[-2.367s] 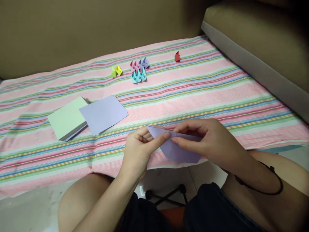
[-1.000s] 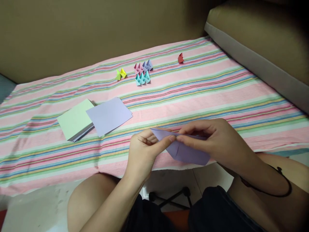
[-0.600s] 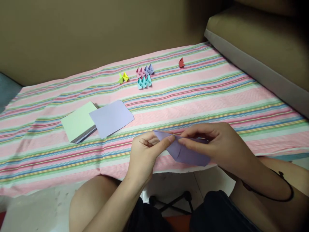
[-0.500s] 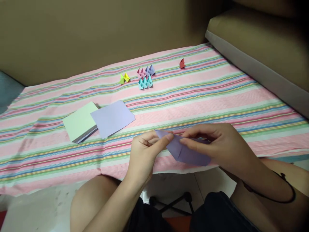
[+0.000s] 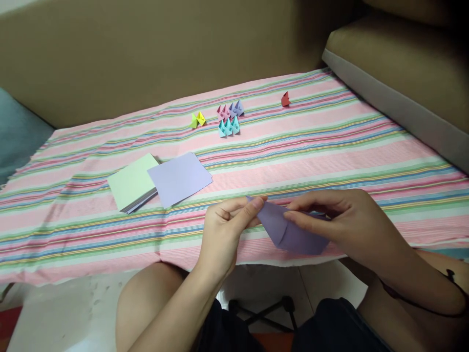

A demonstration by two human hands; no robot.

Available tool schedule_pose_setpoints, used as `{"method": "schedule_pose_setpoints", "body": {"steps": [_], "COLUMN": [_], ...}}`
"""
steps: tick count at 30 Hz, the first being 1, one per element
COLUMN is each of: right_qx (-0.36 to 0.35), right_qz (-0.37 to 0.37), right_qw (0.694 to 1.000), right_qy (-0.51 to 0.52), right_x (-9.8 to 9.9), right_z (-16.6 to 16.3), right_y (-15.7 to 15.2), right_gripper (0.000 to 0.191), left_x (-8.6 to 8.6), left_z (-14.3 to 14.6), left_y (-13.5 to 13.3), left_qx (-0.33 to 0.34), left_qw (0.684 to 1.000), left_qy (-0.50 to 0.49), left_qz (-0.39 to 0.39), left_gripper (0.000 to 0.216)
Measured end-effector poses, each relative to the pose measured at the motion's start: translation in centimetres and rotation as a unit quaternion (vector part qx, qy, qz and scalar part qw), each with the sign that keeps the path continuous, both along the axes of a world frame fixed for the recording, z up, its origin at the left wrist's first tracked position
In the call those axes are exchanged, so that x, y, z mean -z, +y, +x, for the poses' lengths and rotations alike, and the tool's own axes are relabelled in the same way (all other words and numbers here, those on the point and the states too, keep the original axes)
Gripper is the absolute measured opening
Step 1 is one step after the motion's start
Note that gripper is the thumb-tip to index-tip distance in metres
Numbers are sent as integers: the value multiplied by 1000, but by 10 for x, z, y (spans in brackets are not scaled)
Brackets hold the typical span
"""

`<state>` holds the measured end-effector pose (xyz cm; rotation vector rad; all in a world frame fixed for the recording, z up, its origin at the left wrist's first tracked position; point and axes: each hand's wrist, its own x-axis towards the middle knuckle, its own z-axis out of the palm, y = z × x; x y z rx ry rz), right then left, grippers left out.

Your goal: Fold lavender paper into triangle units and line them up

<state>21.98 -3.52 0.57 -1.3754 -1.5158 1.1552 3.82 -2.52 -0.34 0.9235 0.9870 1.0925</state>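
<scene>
A folded sheet of purple paper is held up in the air above the front edge of the striped cloth. My left hand pinches its upper left corner between thumb and fingers. My right hand grips the upper edge farther right, thumb on the near face and fingers behind. A crease runs down from the top toward the paper's lower point. The far side of the paper is hidden.
A striped cloth covers the seat. On it lie a stack of pale green paper, purple sheets, several small teal folded pieces, pink pieces, purple pieces, yellow pieces and a red piece. A cushion stands right.
The view has shifted slightly, so everything sits a little farther right. My right hand and the paper's right part are slightly farther from my left hand, which keeps its pinch.
</scene>
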Motion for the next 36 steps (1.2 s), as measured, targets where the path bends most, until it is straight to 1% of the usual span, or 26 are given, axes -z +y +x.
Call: {"method": "schedule_pose_setpoints", "body": {"steps": [7,15,20,23,25,27,29,33,36], "right_qx": [1,8,4,10,14,8,-5,-14,-4], "right_qz": [10,22,19,29,37,38,40,80,120], "right_qw": [1000,999,999,998,998,998,998,995,990], "right_qy": [-15,-45,-45,-45,-49,-44,-39,-60,-68], "right_x": [3,3,2,2,1,1,0,0,0], "right_z": [3,4,2,2,1,0,0,0,2], "right_y": [1,1,1,1,1,1,0,-2,-3], "right_gripper": [11,14,14,13,11,11,11,10,6], "left_x": [2,3,4,4,3,2,2,0,-4], "left_z": [-3,-3,-3,-3,-4,-4,-3,-2,-5], "left_y": [3,2,2,4,4,4,2,1,2], "left_qx": [-3,-8,-30,-33,-16,11,23,-11,-44], "left_qw": [1000,999,999,999,999,999,999,994,992], "left_qy": [-18,-31,-17,-32,-39,-23,17,90,80], "left_qz": [2,7,8,9,17,27,34,60,83], "left_gripper": [12,19,19,26,28,24,24,12,13]}}
